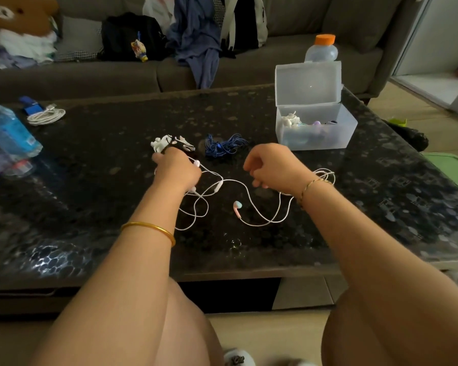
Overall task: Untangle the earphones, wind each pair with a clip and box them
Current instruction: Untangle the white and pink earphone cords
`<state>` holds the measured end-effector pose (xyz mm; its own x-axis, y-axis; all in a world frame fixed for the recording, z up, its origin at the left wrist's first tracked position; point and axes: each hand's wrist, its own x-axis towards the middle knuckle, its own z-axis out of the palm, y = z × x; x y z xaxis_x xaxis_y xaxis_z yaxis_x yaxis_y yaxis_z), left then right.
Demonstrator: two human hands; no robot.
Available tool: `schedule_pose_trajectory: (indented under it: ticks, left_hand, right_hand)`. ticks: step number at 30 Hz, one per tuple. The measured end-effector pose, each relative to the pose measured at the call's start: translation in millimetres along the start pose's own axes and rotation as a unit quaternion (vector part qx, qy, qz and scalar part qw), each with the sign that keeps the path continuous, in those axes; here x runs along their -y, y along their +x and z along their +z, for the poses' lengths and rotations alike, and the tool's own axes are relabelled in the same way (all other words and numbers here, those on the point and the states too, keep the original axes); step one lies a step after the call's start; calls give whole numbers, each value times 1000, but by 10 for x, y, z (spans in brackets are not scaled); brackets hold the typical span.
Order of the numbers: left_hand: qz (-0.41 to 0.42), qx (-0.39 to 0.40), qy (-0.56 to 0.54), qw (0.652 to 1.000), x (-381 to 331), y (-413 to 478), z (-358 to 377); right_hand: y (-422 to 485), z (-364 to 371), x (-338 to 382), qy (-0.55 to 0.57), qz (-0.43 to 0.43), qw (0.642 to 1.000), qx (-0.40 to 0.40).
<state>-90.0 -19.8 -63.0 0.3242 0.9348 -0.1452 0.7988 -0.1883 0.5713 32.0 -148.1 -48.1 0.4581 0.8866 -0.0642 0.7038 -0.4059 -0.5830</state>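
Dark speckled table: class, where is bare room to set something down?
Free: between the coiled white cable and white plastic clips; the near edge below the pink-white wired earphones. Crowded: the centre, around the tangled blue earphones, toward the translucent plastic box.

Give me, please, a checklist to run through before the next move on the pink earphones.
1. Box ready: ok. The box stands with its lid up.
2. Clips within reach: ok. The white clips lie at the left hand.
3. Pink earphones untangled: not ok. Their loops cross near the left hand.
4. Right hand holding the cable: cannot tell. Its fingers are curled, with the fingertips hidden.
5. Blue earphones kept apart: ok. They lie separately, still bunched.
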Motion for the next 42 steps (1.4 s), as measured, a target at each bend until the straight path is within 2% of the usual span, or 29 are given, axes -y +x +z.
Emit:
schedule_pose_trajectory:
  ticks: [1, 3, 6, 8, 10, 12, 14, 16, 19, 20, 23, 25, 27, 31, 34, 36, 38, 40, 42]
  left_hand:
    - [44, -6, 58, 997, 8, -41, 25]
    - [170, -13, 87, 982, -20, -98, 88]
    - [341, 56, 106, 932, -162, -156, 325]
    - [360, 143, 167, 907, -251, -203, 491]
    - [369, 192, 220, 882, -312, -215, 585]
    - [389, 192, 239, 869, -343, -193, 611]
    - [399, 184, 247, 864, -369, -192, 588]
    - [383, 160, 218, 883, -419, -214, 566]
    - [293, 66, 60, 952, -513, -237, 461]
    - [261, 25, 11, 965, -537, -225, 412]
    - [179, -71, -95, 977, -555, -163, 270]
    - [123, -107, -178, 970, -555, -156, 191]
    - [71, -141, -283, 946, -546, -149, 131]
    - [-9, -225, -496, 839, -500, -116, -3]
    - [-12, -250, -582, 773, -449, -129, -91]
    - [-1, -244, -588, 772, -427, -135, -109]
    - [2, -213, -563, 799, -419, -136, -115]
    - [2, -157, -528, 835, -430, -162, -146]
    - [10, -81, -499, 863, -445, -209, -191]
  right_hand:
    - [32, 12, 5, -21, 18, 1000, 11]
    - [64, 9, -15, -52, 58, 996, 36]
    - [44, -1, -105, -19, 73, 997, 16]
    - [42, -41, -168, -15, 80, 997, -7]
    - [60, -124, -235, -23, 87, 996, 1]
    - [50, -206, -305, -72, 88, 993, 44]
    - [25, -255, -393, -98, 65, 992, 51]
    - [-22, -279, -463, -106, 32, 993, 48]
    - [-59, -263, -544, -111, 17, 992, 58]
    - [-54, -252, -571, -117, 19, 991, 56]
    - [-32, -206, -649, -146, 15, 988, 52]
    - [-20, -183, -685, -162, 15, 985, 55]
    - [-2, -167, -717, -165, 21, 985, 46]
    - [11, -167, -744, -180, 36, 982, 38]
    - [-4, -173, -704, -181, 47, 981, 45]
    - [-1, -176, -658, -162, 61, 984, 52]
    - [2, -170, -590, -142, 73, 987, 34]
    - [16, -163, -505, -136, 47, 989, -38]
    - [25, -146, -380, -52, 14, 994, -99]
